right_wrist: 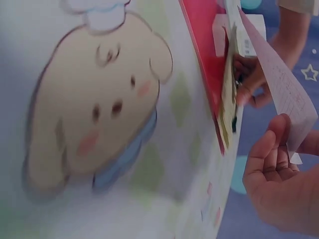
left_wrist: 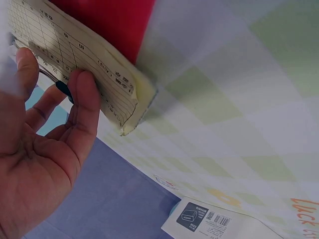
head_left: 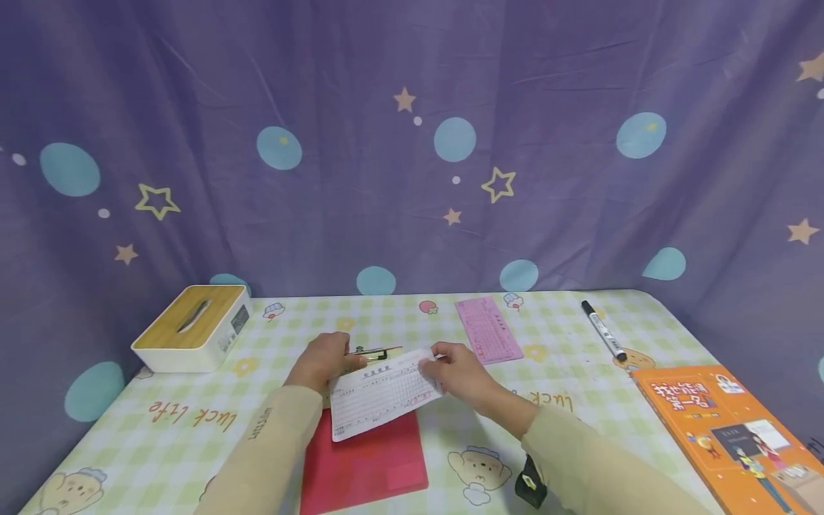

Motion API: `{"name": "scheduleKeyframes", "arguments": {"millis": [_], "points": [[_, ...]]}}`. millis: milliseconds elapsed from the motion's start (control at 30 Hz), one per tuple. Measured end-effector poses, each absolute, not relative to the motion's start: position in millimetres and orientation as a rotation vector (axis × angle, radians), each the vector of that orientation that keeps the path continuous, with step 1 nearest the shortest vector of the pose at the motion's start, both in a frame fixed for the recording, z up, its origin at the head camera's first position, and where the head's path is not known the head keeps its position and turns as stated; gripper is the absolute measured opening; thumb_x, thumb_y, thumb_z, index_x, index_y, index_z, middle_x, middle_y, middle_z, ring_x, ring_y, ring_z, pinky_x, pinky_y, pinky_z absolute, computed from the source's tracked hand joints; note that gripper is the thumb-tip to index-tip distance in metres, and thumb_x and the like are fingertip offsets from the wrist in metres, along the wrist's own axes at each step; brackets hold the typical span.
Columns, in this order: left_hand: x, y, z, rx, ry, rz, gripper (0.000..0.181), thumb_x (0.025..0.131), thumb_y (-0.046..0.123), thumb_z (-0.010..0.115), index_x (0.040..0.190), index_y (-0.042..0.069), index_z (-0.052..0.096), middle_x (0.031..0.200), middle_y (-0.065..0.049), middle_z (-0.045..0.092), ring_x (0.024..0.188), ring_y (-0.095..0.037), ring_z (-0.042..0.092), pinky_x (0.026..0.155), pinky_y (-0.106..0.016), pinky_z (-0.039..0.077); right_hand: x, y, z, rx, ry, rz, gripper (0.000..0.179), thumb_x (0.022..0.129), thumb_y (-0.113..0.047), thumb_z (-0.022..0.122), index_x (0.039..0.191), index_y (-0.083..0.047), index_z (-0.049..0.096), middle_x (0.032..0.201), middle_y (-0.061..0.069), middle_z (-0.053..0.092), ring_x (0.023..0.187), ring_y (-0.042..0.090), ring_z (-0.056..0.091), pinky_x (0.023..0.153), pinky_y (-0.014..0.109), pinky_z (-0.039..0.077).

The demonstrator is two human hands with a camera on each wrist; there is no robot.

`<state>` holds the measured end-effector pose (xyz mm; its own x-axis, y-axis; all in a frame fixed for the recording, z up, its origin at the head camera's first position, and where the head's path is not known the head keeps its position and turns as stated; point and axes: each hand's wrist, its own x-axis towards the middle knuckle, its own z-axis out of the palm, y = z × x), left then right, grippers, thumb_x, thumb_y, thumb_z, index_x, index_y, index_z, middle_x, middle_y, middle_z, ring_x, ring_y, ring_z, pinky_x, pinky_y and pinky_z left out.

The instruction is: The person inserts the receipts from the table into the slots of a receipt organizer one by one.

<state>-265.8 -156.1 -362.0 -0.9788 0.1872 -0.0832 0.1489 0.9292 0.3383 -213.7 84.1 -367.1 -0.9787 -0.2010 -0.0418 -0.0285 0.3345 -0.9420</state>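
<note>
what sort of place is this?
Likely a table for paperwork or study, possibly at home: the printed form in the right hand, the marker and the orange book suggest it. A curtain hides the room.

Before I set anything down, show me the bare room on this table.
Free: the cloth between the pink slip and the marker, and this side of the wood-topped box, left of the left sleeve. Crowded: the middle, with the red folder, white slip, left hand and right hand.
</note>
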Motion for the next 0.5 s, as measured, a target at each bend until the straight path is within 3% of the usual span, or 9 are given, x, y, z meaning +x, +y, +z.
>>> {"name": "scheduleKeyframes", "arguments": {"millis": [500], "points": [[-266.4, -156.1, -363.0, 0.263, 2.996, 0.462, 0.033, 0.090, 0.027, 0.079, 0.081, 0.004, 0.057, 0.073, -0.007, 0.056, 0.067, -0.020, 0.049, 0.067, -0.036, 0.045, -224.2, 30.7, -388.6, -0.077, 2.524, -1.649, 0.011, 0.091, -0.007, 0.072, 0.088, 0.001, 0.064, 0.063, 0.002, 0.057, 0.047, 0.011, 0.048, 0.048, 0.022, 0.040]]}}
